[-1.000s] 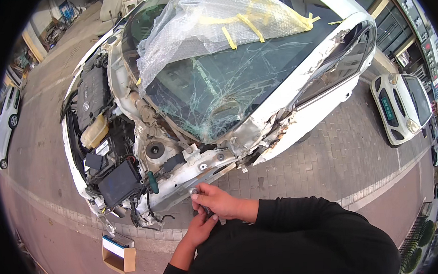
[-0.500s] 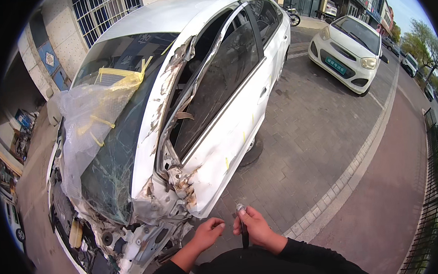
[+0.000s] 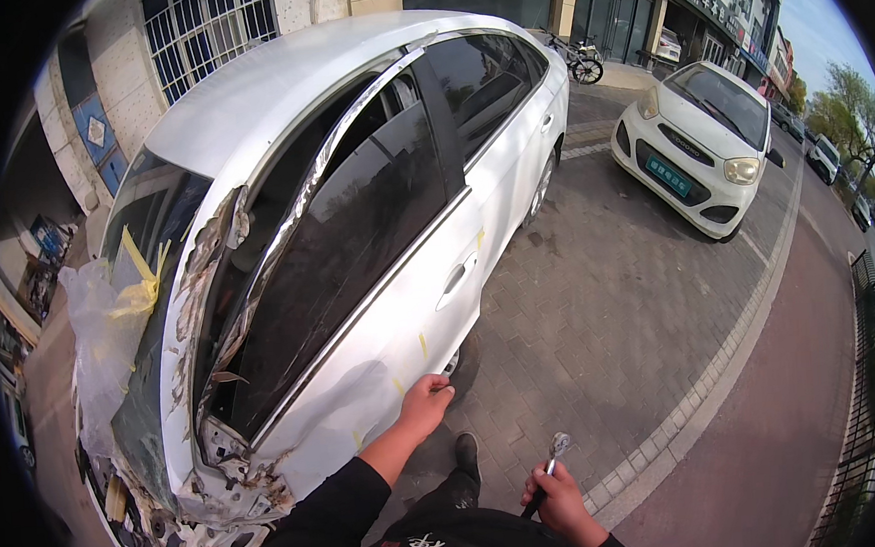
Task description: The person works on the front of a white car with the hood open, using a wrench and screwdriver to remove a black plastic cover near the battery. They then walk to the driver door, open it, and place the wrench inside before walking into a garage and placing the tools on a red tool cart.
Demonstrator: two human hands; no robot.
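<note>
A damaged white sedan (image 3: pixel 355 228) fills the left and middle of the view, its front pillar torn and rusty and its windscreen covered with clear plastic and yellow tape (image 3: pixel 109 304). My left hand (image 3: pixel 425 403) rests with curled fingers on the lower edge of the front door, holding nothing. Lower right, my right hand (image 3: pixel 559 497) is closed around the dark handle of a ratchet wrench (image 3: pixel 547 464), whose metal head points up over the paving. My shoe shows between the hands.
A small white car (image 3: pixel 702 142) is parked to the right on grey brick paving (image 3: pixel 610 303). A red paved strip and a metal fence (image 3: pixel 867 418) run along the right side. Buildings and a bicycle (image 3: pixel 577 56) stand behind.
My view has swung from the car's smashed front to its side. My left hand has come off the tool and gone to the door. My right hand keeps the wrench.
</note>
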